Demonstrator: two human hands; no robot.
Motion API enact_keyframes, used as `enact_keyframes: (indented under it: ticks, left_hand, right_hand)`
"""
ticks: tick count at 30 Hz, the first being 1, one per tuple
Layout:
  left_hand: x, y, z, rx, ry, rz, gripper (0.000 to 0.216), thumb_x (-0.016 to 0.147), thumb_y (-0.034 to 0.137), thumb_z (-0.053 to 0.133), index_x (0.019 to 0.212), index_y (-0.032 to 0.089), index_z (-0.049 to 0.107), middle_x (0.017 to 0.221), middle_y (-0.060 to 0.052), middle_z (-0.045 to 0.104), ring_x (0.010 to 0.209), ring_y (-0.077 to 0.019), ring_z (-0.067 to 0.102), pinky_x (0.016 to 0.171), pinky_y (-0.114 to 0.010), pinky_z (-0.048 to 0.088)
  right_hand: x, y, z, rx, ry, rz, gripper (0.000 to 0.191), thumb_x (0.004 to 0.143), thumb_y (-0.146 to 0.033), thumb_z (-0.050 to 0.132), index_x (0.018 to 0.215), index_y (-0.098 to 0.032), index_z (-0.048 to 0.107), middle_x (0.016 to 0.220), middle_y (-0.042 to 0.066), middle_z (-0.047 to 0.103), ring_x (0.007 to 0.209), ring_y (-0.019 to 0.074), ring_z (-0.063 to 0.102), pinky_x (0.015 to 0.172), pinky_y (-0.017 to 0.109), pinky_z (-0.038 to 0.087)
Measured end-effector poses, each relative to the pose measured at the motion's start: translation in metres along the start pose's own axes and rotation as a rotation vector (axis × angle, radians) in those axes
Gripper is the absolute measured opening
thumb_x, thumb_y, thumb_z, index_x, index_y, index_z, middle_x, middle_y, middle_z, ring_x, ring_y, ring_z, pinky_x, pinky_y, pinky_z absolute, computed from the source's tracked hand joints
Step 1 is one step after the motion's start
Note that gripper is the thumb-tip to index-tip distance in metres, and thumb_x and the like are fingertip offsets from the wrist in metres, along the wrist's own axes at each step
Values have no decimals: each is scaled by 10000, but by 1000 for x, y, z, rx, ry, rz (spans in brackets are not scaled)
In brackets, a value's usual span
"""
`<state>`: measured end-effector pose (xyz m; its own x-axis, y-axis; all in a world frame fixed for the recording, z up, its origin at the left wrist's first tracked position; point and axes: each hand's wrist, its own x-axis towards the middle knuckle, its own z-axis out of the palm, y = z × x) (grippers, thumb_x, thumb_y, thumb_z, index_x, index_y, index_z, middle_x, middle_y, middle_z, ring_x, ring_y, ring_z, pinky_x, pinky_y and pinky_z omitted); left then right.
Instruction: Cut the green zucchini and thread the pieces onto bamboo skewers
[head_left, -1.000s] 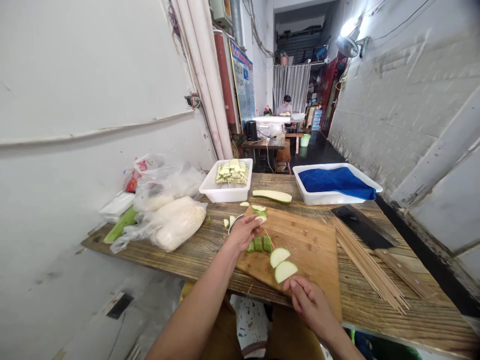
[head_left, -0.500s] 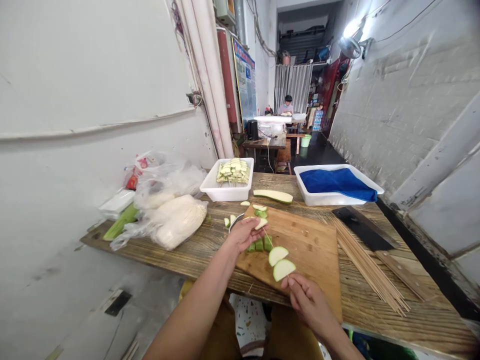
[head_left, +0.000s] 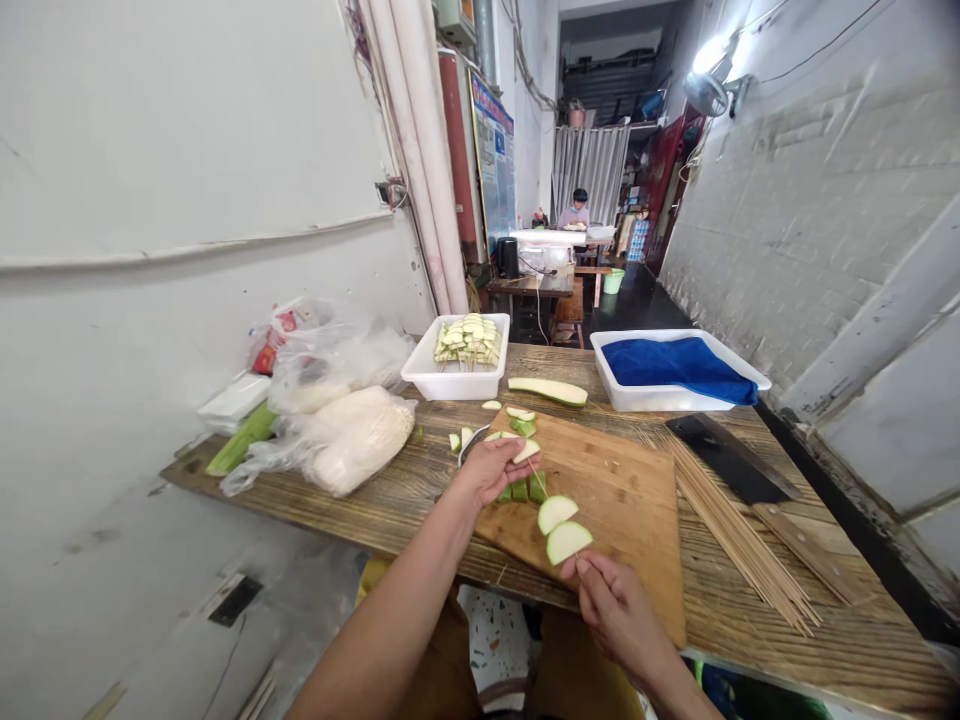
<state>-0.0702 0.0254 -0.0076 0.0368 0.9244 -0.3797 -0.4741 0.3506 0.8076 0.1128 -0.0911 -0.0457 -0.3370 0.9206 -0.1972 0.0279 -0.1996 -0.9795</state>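
Observation:
My right hand (head_left: pixel 609 592) pinches the lower end of a bamboo skewer (head_left: pixel 538 478). Threaded on it are two pale half-round zucchini slices (head_left: pixel 568 542) with thin green rims. At the skewer's far end, my left hand (head_left: pixel 489 474) is closed on another zucchini slice (head_left: pixel 527 451), close to the tip; whether the tip has pierced it I cannot tell. Both hands are over the wooden cutting board (head_left: pixel 615 500). Green-skinned zucchini pieces (head_left: pixel 523 490) lie on the board beneath and beside my left hand.
A white tub (head_left: pixel 454 386) holds skewered slices, and a halved zucchini (head_left: pixel 547 390) lies beside it. Right of the board are loose skewers (head_left: pixel 739 530) and a cleaver (head_left: pixel 731 458). A blue cloth (head_left: pixel 675 362) covers a white tray. Plastic bags (head_left: pixel 352 435) sit left. One person (head_left: pixel 575 210) sits far back.
The left hand and its slice have shifted very slightly at the skewer's tip. The right hand keeps its hold, and the two threaded slices stay in place.

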Motion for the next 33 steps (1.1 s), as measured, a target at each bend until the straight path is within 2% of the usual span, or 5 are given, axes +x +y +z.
enact_keyframes:
  ticks: [11, 20, 28, 33]
  left_hand:
    - [-5, -3, 7, 35, -15, -34, 48, 786, 88, 560, 763, 73, 599, 747, -107, 676, 706, -179, 670, 726, -343, 556]
    - [-8, -4, 11, 46, -13, -78, 30, 772, 93, 584, 763, 66, 594, 752, -116, 672, 705, -195, 671, 699, -352, 559]
    - [-10, -1, 11, 17, -48, -109, 29, 770, 99, 589, 768, 73, 602, 777, -119, 672, 735, -198, 670, 737, -364, 547]
    - [-10, -10, 14, 27, -84, -169, 20, 755, 84, 597, 750, 68, 608, 767, -132, 678, 733, -203, 670, 700, -325, 550]
  right_hand:
    - [-2, 0, 12, 101, 84, 23, 394, 793, -573, 432, 792, -181, 469, 380, -137, 254, 305, 43, 176, 312, 167, 137]
    - [0, 1, 19, 54, 111, 9, 403, 801, -588, 403, 764, -190, 459, 388, -130, 253, 304, 46, 174, 326, 181, 159]
    - [2, 5, 21, -67, 104, -91, 413, 841, -576, 356, 741, -188, 460, 410, -113, 276, 319, 55, 232, 342, 187, 206]
    - [9, 6, 21, -87, 144, -116, 428, 843, -582, 344, 731, -187, 462, 400, -113, 280, 315, 58, 243, 344, 188, 204]
